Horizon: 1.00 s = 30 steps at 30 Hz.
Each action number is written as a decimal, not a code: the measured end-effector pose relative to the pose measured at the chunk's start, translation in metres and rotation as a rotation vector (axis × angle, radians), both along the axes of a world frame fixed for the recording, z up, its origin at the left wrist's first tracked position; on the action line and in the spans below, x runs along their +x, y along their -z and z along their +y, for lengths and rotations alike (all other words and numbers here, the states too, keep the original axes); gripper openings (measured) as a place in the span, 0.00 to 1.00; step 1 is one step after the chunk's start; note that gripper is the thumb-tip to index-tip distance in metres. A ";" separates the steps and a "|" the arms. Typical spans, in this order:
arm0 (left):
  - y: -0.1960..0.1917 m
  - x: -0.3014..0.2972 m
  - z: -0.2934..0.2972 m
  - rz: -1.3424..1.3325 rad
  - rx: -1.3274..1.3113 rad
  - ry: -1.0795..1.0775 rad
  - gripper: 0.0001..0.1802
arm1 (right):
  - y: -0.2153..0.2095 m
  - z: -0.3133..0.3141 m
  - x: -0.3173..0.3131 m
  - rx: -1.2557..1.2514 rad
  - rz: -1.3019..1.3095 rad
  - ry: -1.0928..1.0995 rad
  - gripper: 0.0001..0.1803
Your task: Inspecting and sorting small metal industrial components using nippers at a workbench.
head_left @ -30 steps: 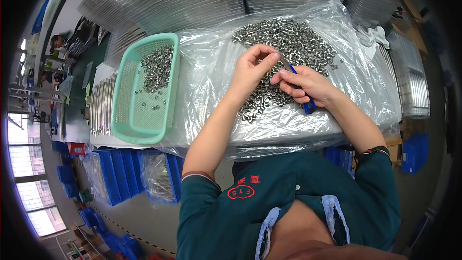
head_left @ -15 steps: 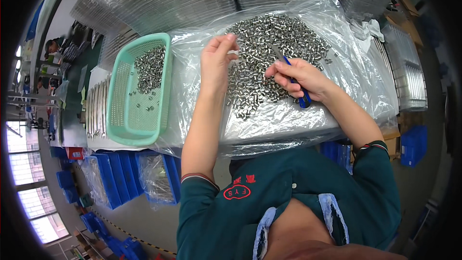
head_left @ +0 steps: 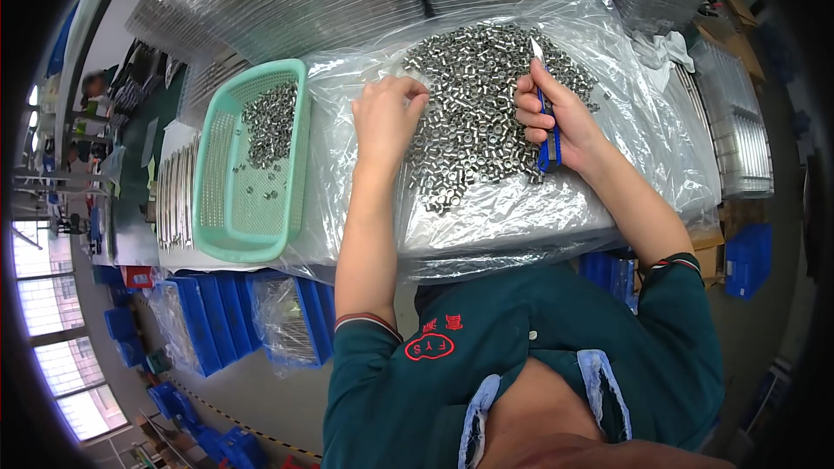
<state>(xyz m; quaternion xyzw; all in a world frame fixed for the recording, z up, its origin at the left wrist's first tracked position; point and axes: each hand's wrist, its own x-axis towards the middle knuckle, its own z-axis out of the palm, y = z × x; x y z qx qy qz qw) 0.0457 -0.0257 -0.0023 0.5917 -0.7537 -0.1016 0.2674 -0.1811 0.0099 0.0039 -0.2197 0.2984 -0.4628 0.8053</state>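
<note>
My right hand (head_left: 560, 117) grips a blue utility knife (head_left: 549, 143) over the right part of a big heap of small shiny metal sleeves (head_left: 473, 122). Its pale blade (head_left: 537, 50) points away from me. At the heap's left edge is my left hand (head_left: 388, 117), back upward, fingers curled toward the thumb in a pinch; whatever may be between the fingertips is too small to make out. The heap lies on a clear plastic sheet (head_left: 334, 156) spread over the table. To the left, a mint-green plastic basket (head_left: 300, 165) holds a smaller pile of similar metal parts (head_left: 271, 126).
Stacked clear ribbed trays (head_left: 321, 0) line the table's back, and more trays (head_left: 734, 122) stand on the right beside a white cloth (head_left: 665, 56). Thin metal rods (head_left: 176, 195) lie left of the basket. Blue bins (head_left: 217, 321) sit below the table's front edge.
My right hand has moved away from me and slightly right, and the knife now stands more upright. The left hand has dropped a little nearer and turned its back up.
</note>
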 end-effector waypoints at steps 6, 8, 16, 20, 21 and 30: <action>0.004 -0.002 0.001 -0.166 0.041 0.082 0.07 | -0.001 0.001 0.002 0.018 -0.016 -0.055 0.18; 0.004 -0.004 0.001 -0.187 -0.011 0.082 0.07 | -0.002 0.003 0.003 0.014 0.010 -0.060 0.18; -0.003 -0.031 0.012 0.967 0.296 0.354 0.08 | -0.007 0.008 0.010 -0.082 0.188 -0.150 0.18; -0.003 -0.040 0.018 1.049 0.390 0.499 0.08 | -0.004 0.009 0.010 -0.075 0.191 -0.092 0.11; -0.002 -0.041 0.019 1.030 0.394 0.504 0.08 | -0.007 0.009 0.010 -0.071 0.175 -0.096 0.09; -0.004 -0.045 0.021 0.834 0.202 0.492 0.09 | -0.008 0.011 0.010 -0.103 0.213 -0.089 0.12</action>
